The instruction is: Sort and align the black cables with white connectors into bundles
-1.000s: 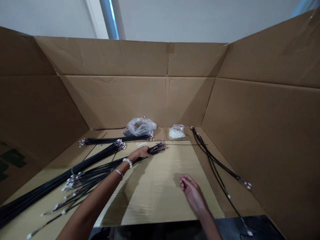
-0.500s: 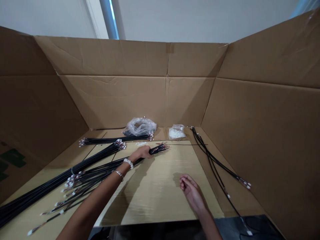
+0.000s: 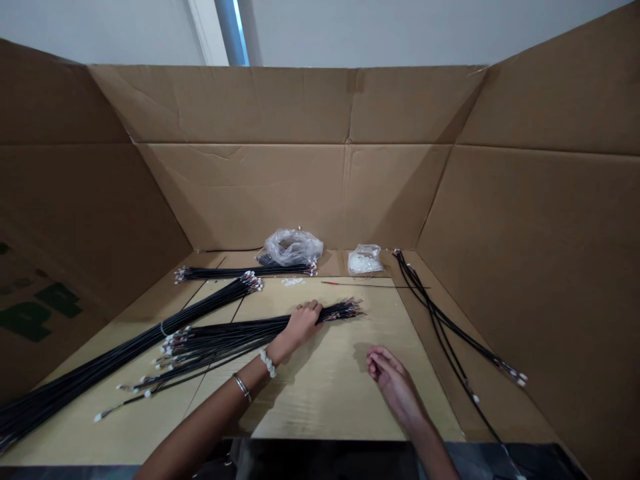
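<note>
My left hand (image 3: 304, 321) is closed around a bundle of black cables (image 3: 265, 327) near its stripped, loose-wire end (image 3: 345, 309). White connectors (image 3: 175, 340) fan out at the bundle's other end on the left. My right hand (image 3: 390, 377) hovers over the board (image 3: 345, 393) with its fingertips pinched together; whether anything small sits between them is hidden. A thicker tied bundle of black cables (image 3: 200, 310) lies left of the held one, its white connectors pointing towards the back.
Behind lie another cable bundle (image 3: 245, 272), a clear plastic bag (image 3: 294, 247), a small bag of white parts (image 3: 365, 260) and loose white pieces (image 3: 293, 281). A thin cable with a red part (image 3: 330, 284) lies nearby. Several cables (image 3: 435, 313) run along the right. Cardboard walls (image 3: 290, 180) enclose the board.
My left hand has drawn the cable bundle to the right and a little nearer, across the board. The right hand keeps its pinched shape. The view has shifted slightly.
</note>
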